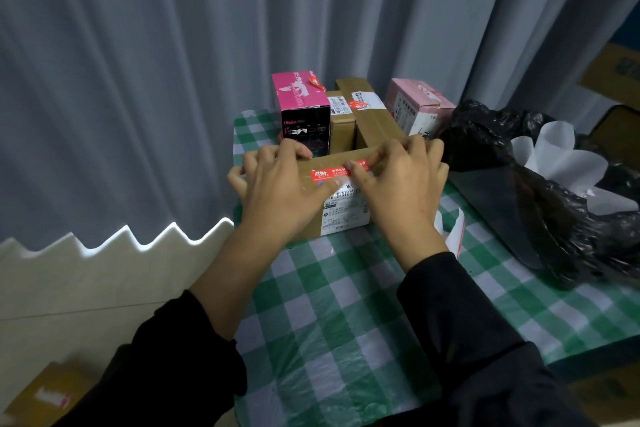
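Red seal sticker lies along the top front edge of the cardboard box, long axis running sideways between the hands. Right hand is the nearer: thumb and forefinger close on the sticker's right end (lift not discernible). Left hand curls over the box's left end, bracing it, so the peel should run toward the left fingers.

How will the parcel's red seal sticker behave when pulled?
Probably floppy: the red seal sticker is a thin strip, pinched by the right hand. It may tear or curl. The cardboard parcel likely slides easily, since the left hand grips it.
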